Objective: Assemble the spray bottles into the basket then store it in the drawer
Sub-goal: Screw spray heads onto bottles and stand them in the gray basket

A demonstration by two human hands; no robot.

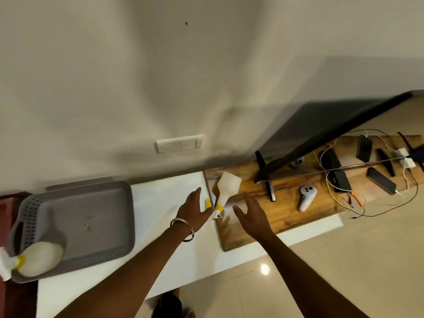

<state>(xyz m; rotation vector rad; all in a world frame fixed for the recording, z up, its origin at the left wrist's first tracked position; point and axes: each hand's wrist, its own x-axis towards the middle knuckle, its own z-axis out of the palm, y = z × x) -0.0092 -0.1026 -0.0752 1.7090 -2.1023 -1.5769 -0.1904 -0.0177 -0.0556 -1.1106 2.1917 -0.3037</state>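
Bottle on the bench: a white spray bottle [226,191] lies on its side at centre frame, across the seam between the white bench [160,193] and the wooden board [286,203].
Axis: long axis runs from upper right, base, to lower left, the yellow-collared spray head, which points toward the left hand.
Handling: looks like empty, light, stiff plastic, smooth and apt to roll; best held around the narrow neck or mid-body.
Left hand [195,208]: grip open, fingers spread, just beside the spray head; contact unclear.
Right hand [251,214]: grip open, holding nothing, near the neck.
Basket [75,216]: grey, lower left of the frame, with another spray bottle [36,258] lying over its near corner.
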